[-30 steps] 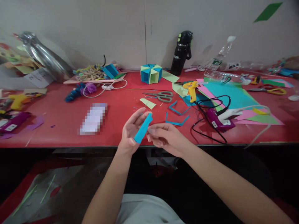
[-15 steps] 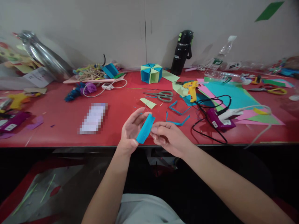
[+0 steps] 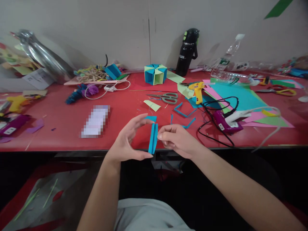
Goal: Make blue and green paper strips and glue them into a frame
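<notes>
We log a tilted black flask (image 3: 187, 53) at the back of the red worktop (image 3: 57, 128). Right of it we note a clear plastic bottle (image 3: 224, 62), also tilted; far left, a slanting steel jug (image 3: 45, 56). Nearer us, a purple socket block (image 3: 229, 127) carries a white plug (image 3: 235, 117).

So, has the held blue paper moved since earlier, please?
Yes: relative to the grey scissors, the held blue paper shifted toward the person, slightly right.

The left hand (image 3: 125, 143) holds a folded blue paper piece (image 3: 152, 141) between thumb and fingers, the right hand (image 3: 177, 140) curled with its fingertips at its right side, before a red surface (image 3: 57, 125) bearing scissors (image 3: 170, 98), a yellow glue gun (image 3: 198, 93) and a blue-and-pale-green paper model (image 3: 149, 77).
</notes>
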{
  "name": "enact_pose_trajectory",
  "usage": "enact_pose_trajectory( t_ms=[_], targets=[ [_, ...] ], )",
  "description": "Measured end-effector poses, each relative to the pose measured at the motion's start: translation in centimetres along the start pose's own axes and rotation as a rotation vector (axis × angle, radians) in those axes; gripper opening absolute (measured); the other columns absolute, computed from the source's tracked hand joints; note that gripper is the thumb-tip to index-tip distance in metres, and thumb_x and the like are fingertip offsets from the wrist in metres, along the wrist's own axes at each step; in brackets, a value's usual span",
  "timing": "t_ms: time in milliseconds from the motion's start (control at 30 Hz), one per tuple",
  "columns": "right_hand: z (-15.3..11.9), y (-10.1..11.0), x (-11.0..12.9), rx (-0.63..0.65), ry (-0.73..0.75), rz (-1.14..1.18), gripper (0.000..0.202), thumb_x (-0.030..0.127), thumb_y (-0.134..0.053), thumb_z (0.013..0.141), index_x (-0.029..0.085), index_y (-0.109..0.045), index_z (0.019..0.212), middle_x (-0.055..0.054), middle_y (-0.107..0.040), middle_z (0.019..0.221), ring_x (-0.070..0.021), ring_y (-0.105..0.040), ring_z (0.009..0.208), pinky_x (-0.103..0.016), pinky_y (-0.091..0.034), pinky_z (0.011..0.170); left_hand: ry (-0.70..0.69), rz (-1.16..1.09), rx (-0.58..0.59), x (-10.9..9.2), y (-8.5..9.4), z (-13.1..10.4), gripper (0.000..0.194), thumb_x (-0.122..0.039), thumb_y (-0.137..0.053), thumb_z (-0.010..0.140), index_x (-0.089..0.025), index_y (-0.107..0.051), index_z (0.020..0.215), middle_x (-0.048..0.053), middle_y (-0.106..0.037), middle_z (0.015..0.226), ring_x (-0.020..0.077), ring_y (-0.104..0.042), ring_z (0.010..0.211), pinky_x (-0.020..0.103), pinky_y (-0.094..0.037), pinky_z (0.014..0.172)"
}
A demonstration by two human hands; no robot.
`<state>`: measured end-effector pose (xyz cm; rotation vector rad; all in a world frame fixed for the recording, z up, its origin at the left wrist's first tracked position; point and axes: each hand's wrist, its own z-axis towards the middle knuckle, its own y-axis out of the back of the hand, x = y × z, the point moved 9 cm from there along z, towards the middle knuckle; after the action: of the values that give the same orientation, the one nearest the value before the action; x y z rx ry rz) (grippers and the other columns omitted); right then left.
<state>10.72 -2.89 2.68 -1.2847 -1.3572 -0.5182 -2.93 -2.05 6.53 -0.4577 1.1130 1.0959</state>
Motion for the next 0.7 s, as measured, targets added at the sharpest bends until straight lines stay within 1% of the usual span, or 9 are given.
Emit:
enact_pose_trajectory(
  t_ms=[67, 167, 233, 300, 400, 467, 533, 700],
  targets=[
    [0.0, 0.4, 0.1, -0.022, -0.014, -0.089, 0.011, 0.024, -0.069, 0.065, 0.016, -0.063, 0.060, 0.007, -0.049, 0.049, -0.0030, -0.031, 0.042, -0.022, -0.017, 0.044, 0.054, 0.129, 0.049, -0.8, -0.1, 0.0, 0.113, -0.032, -0.099, 0.058, -0.030, -0.041, 0.155, 0.014, -0.059, 0.144, 0.0338, -0.053, 0.139, 0.052, -0.039, 0.121],
    [0.0, 0.7, 0.6, -0.027, 0.000, -0.232, 0.011, 0.025, -0.066, 0.066, 0.016, -0.063, 0.060, 0.007, -0.048, 0.049, -0.0040, -0.034, 0.043, -0.023, -0.019, 0.044, 0.109, 0.327, 0.124, -1.9, -0.5, 0.1, 0.114, -0.036, -0.096, 0.062, -0.031, -0.034, 0.158, 0.013, -0.059, 0.145, 0.0334, -0.053, 0.139, 0.053, -0.039, 0.120],
    [0.0, 0.8, 1.0, -0.017, 0.019, -0.322, 0.011, 0.025, -0.065, 0.068, 0.016, -0.062, 0.061, 0.007, -0.047, 0.049, -0.0045, -0.034, 0.044, -0.023, -0.021, 0.045, 0.138, 0.459, 0.165, -2.3, -0.8, 0.1, 0.114, -0.039, -0.093, 0.067, -0.033, -0.028, 0.160, 0.012, -0.058, 0.146, 0.0332, -0.053, 0.138, 0.054, -0.040, 0.119],
    [0.1, 0.9, 1.1, -0.004, 0.034, -0.404, 0.011, 0.025, -0.065, 0.070, 0.016, -0.062, 0.063, 0.007, -0.047, 0.051, -0.0047, -0.034, 0.046, -0.023, -0.023, 0.046, 0.149, 0.584, 0.199, -2.6, -1.3, 0.2, 0.113, -0.040, -0.091, 0.070, -0.034, -0.023, 0.161, 0.011, -0.055, 0.148, 0.0334, -0.051, 0.140, 0.055, -0.042, 0.118],
    [0.3, 1.3, 1.3, 0.000, 0.041, -0.497, 0.014, 0.026, -0.065, 0.073, 0.017, -0.060, 0.064, 0.007, -0.047, 0.054, -0.0052, -0.036, 0.050, -0.023, -0.025, 0.049, 0.118, 0.735, 0.241, -3.2, -2.1, 0.5, 0.110, -0.039, -0.087, 0.076, -0.032, -0.019, 0.162, 0.011, -0.053, 0.151, 0.0337, -0.046, 0.144, 0.054, -0.042, 0.117],
    [0.3, 1.5, 1.5, -0.006, 0.037, -0.528, 0.015, 0.026, -0.065, 0.074, 0.017, -0.059, 0.065, 0.007, -0.048, 0.056, -0.0058, -0.038, 0.053, -0.023, -0.027, 0.050, 0.091, 0.776, 0.259, -3.5, -2.6, 0.7, 0.109, -0.038, -0.085, 0.078, -0.030, -0.017, 0.163, 0.011, -0.052, 0.151, 0.0332, -0.044, 0.145, 0.053, -0.041, 0.118],
    [0.2, 1.7, 1.9, -0.019, 0.037, -0.542, 0.012, 0.026, -0.065, 0.074, 0.017, -0.060, 0.067, 0.007, -0.050, 0.058, -0.0062, -0.040, 0.053, -0.023, -0.028, 0.051, 0.090, 0.777, 0.247, -3.5, -2.8, 1.0, 0.110, -0.038, -0.086, 0.077, -0.029, -0.017, 0.162, 0.011, -0.052, 0.150, 0.0321, -0.045, 0.144, 0.052, -0.042, 0.118],
    [-0.3, 1.9, 2.8, -0.033, 0.054, -0.526, 0.007, 0.023, -0.062, 0.072, 0.017, -0.063, 0.069, 0.007, -0.051, 0.056, -0.0069, -0.042, 0.052, -0.023, -0.030, 0.051, 0.140, 0.727, 0.148, -3.0, -2.1, 1.2, 0.114, -0.042, -0.088, 0.072, -0.032, -0.018, 0.162, 0.009, -0.054, 0.149, 0.0307, -0.049, 0.141, 0.049, -0.044, 0.116]
  ],
)
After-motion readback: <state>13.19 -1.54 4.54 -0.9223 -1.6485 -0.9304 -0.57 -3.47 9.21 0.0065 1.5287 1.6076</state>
